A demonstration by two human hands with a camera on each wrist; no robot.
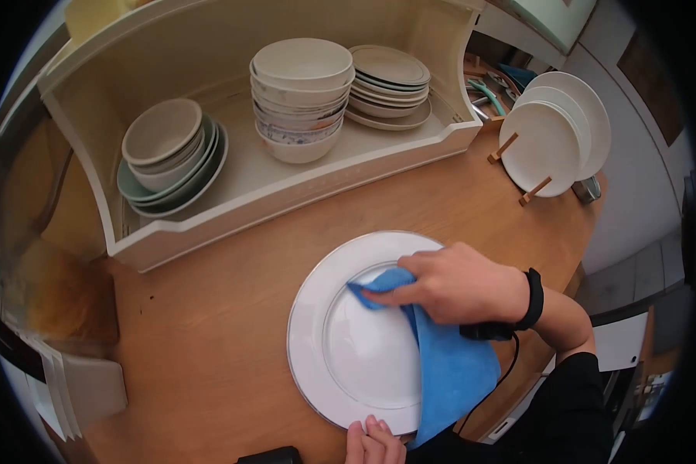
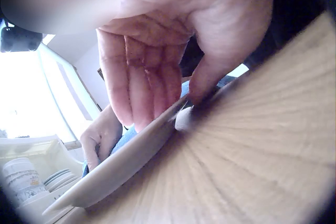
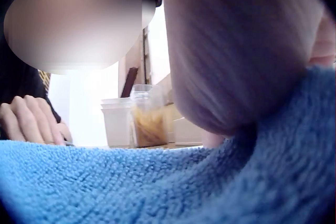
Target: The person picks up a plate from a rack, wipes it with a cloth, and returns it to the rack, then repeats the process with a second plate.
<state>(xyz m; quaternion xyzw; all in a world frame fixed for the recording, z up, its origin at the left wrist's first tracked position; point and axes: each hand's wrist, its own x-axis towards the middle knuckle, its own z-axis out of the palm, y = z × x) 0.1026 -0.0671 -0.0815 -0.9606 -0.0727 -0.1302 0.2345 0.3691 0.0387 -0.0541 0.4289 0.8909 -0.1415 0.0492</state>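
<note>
A white plate [image 1: 367, 363] with a thin rim line lies on the wooden table. My left hand [image 1: 375, 445] holds its near rim; in the left wrist view the thumb is at the plate's edge and the fingers lie over the top. With my right hand [image 1: 464, 286] I grip a blue terry cloth [image 1: 460, 379] and press a bunched part of it onto the plate's upper middle. The rest of the cloth drapes over the plate's right side. In the right wrist view the cloth [image 3: 105, 182] fills the foreground and hides most of the plate.
Behind the plate stands a cream shelf unit [image 1: 309, 205] with stacked bowls [image 1: 301, 66], small plates [image 1: 390, 66] and more bowls [image 1: 162, 131]. White plates [image 1: 541, 147] stand upright in a wooden rack at the back right. A jar [image 3: 149, 124] and a white container [image 1: 97, 390] are at the left.
</note>
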